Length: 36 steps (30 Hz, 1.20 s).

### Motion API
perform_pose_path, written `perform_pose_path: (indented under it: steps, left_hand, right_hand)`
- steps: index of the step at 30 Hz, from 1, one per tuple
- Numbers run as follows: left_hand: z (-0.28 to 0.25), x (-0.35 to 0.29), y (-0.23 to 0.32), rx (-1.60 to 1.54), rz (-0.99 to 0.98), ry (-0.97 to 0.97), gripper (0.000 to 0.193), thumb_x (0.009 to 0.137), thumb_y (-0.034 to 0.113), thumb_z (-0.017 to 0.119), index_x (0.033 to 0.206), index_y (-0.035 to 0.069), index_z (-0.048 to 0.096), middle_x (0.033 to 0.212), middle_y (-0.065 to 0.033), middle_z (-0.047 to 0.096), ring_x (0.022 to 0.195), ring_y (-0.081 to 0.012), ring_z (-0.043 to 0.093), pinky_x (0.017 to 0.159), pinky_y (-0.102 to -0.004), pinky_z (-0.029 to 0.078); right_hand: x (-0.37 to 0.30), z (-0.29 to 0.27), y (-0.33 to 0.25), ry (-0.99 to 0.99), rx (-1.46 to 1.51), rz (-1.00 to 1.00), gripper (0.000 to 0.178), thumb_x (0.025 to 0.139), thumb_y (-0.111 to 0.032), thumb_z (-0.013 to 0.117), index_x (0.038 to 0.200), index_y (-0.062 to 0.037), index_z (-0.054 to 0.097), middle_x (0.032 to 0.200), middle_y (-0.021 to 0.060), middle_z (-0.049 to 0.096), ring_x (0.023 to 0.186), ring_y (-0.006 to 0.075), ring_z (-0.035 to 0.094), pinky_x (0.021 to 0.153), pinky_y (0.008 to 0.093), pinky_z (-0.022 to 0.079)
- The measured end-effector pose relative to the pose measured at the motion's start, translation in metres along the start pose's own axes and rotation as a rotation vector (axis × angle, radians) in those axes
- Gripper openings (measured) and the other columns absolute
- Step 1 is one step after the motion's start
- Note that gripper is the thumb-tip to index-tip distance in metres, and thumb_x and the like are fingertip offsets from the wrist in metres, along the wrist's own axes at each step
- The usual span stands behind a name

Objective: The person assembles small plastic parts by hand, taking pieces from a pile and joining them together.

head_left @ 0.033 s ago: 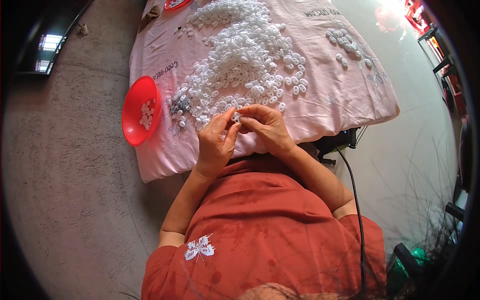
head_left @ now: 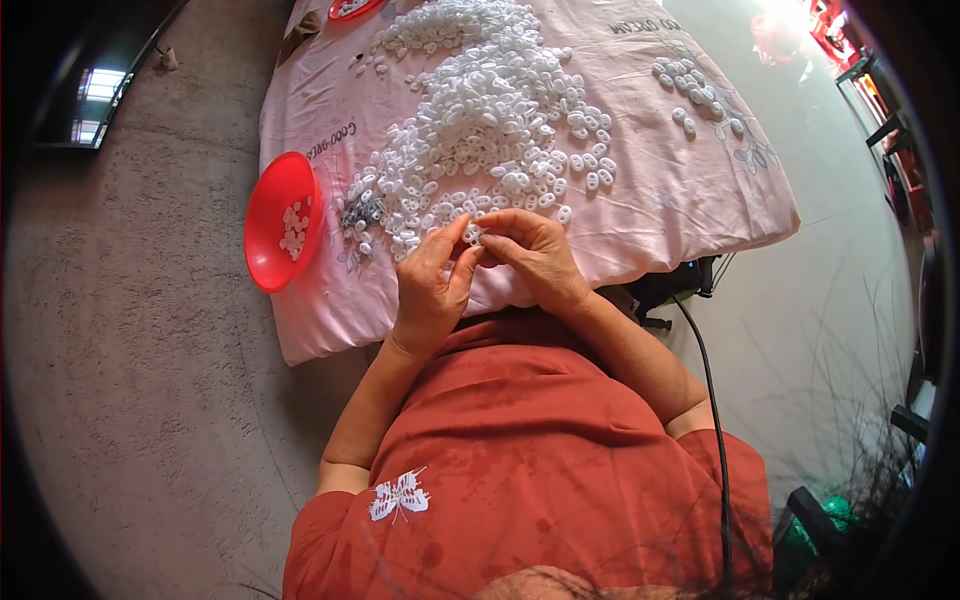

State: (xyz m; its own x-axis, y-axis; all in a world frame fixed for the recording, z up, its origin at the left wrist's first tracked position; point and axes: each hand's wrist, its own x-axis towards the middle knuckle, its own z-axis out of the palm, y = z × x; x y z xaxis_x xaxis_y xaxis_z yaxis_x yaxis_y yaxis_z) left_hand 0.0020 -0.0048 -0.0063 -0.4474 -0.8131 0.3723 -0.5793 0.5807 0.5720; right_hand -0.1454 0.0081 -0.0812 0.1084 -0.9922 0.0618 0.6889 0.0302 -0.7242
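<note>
My left hand (head_left: 430,280) and my right hand (head_left: 541,257) meet at the near edge of a cloth-covered table (head_left: 650,200). Between both sets of fingertips is a small white plastic piece with holes (head_left: 472,236), pinched from either side. Its lower part is partly hidden by the fingers. Just beyond the hands spreads a large heap of white oval two-hole plastic pieces (head_left: 490,110). Beside the heap, left of my left hand, lies a small pile of thin grey metallic bits (head_left: 361,209), too fine to make out.
A red bowl (head_left: 262,215) with small white pieces (head_left: 294,231) stands at the table's left edge. Another red container (head_left: 352,10) shows at the far edge. A separate group of white ovals (head_left: 690,82) lies far right. A black cable (head_left: 712,400) hangs along my right side.
</note>
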Motion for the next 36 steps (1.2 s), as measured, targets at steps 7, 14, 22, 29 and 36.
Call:
perform_pose_path:
  steps: [7,14,22,29,36]
  left_hand:
    - [0.0014,-0.0025,0.0011,-0.152,-0.112,0.013,0.028,0.084,0.004,0.068,0.111,0.000,0.061,0.087,-0.0132,0.068,0.077,-0.0234,0.070,0.068,-0.0321,0.054]
    - [0.0024,-0.0046,0.0012,-0.059,-0.078,0.031,0.026,0.084,0.004,0.068,0.109,-0.001,0.062,0.088,-0.0146,0.068,0.079,-0.0228,0.070,0.068,-0.0319,0.055]
    - [0.0054,-0.0048,0.0010,-0.118,-0.091,0.022,0.025,0.085,0.003,0.067,0.110,-0.001,0.062,0.090,-0.0152,0.069,0.079,-0.0226,0.070,0.068,-0.0313,0.055]
    - [0.0035,-0.0043,0.0048,-0.130,-0.092,0.006,0.023,0.087,0.001,0.064,0.110,-0.001,0.062,0.092,-0.0126,0.069,0.081,-0.0171,0.068,0.069,-0.0284,0.054]
    - [0.0053,-0.0040,0.0031,-0.140,-0.065,0.015,0.023,0.085,0.002,0.066,0.108,-0.001,0.063,0.086,-0.0152,0.069,0.076,-0.0214,0.070,0.065,-0.0307,0.055]
  right_hand:
    - [0.0000,0.0031,-0.0053,0.007,0.005,0.020,0.024,0.093,-0.004,0.059,0.116,0.0016,0.059,0.100,0.0072,0.067,0.088,0.0115,0.065,0.078,0.0254,0.055]
    - [-0.0010,-0.0003,-0.0047,-0.032,0.008,0.023,0.029,0.093,-0.004,0.059,0.122,0.0012,0.059,0.103,0.0088,0.067,0.089,0.0126,0.065,0.080,0.0257,0.055]
    - [-0.0029,-0.0017,-0.0057,-0.013,0.015,0.041,0.027,0.092,-0.004,0.060,0.119,0.0024,0.061,0.103,0.0090,0.068,0.087,0.0134,0.066,0.078,0.0257,0.056]
    - [-0.0045,-0.0027,-0.0040,0.009,-0.016,0.004,0.022,0.092,-0.004,0.061,0.113,0.0030,0.063,0.099,0.0090,0.068,0.085,0.0134,0.066,0.075,0.0254,0.057]
    - [-0.0070,-0.0007,-0.0039,0.032,-0.020,-0.046,0.018,0.091,-0.004,0.063,0.107,0.0027,0.065,0.096,0.0091,0.069,0.082,0.0129,0.067,0.073,0.0251,0.057]
